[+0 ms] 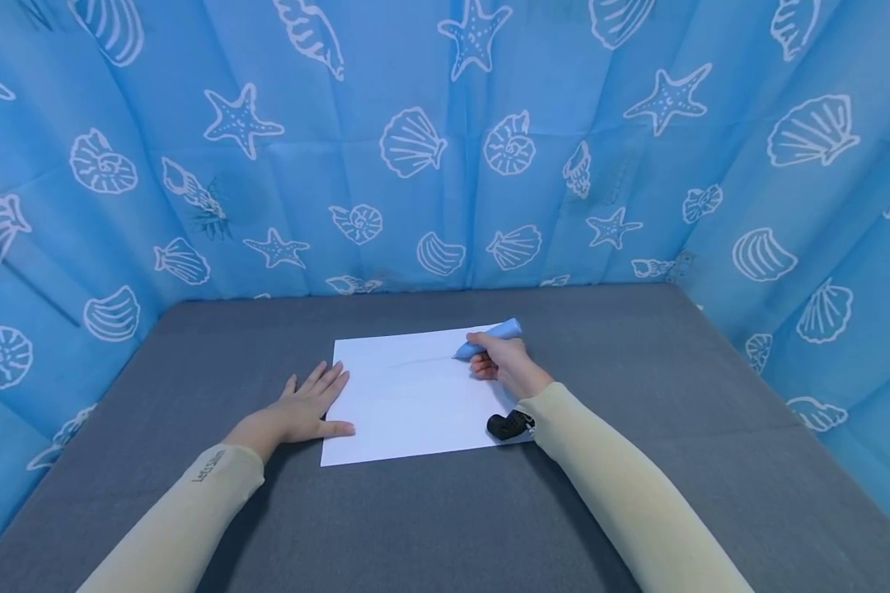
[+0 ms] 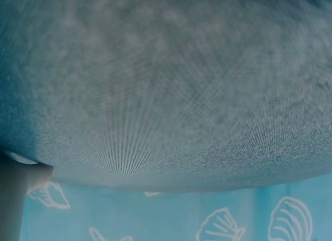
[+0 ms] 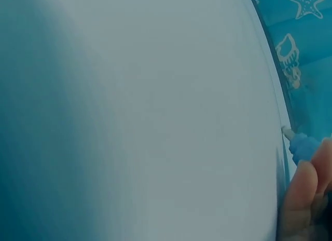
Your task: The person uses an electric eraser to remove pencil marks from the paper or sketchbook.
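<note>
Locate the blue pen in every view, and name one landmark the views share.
Head: blue pen just right of centre, gripped by the right hand, tip on the white paper.
Left wrist: not in it.
Right wrist: its tip at the right edge.
Shared landmark: the shell-print blue curtain.

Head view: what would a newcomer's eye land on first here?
Probably the white sheet of paper lying mid-table on the grey table top, with the right hand gripping a light blue pen whose tip rests near the sheet's far right corner. The left hand lies flat, fingers spread, on the sheet's left edge. All around hangs a blue curtain printed with white shells and starfish.
</note>
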### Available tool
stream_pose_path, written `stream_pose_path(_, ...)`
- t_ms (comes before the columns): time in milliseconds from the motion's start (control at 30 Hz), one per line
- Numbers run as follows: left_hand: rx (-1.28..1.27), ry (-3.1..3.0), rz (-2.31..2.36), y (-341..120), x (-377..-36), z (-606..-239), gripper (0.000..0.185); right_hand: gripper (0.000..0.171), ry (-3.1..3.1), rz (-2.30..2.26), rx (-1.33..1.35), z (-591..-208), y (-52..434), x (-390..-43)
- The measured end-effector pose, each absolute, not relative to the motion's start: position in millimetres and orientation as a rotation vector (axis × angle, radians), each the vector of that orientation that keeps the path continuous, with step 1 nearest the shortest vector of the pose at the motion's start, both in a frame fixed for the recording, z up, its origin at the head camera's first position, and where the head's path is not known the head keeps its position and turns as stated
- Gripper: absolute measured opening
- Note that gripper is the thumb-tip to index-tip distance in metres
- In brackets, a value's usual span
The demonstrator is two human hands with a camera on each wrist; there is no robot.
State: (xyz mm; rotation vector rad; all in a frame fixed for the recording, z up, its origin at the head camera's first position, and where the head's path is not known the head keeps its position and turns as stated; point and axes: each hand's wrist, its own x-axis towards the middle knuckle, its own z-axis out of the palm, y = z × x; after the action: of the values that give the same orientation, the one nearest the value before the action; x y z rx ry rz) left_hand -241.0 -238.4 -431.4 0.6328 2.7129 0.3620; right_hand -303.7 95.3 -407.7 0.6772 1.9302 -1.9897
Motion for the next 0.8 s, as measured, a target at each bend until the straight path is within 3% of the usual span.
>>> stream_pose_path(800, 0.654, 2.679, 0.397, -237, -237, -410, 0.105, 0.030, 1.916, -1.989, 0.640, -407, 100, -302)
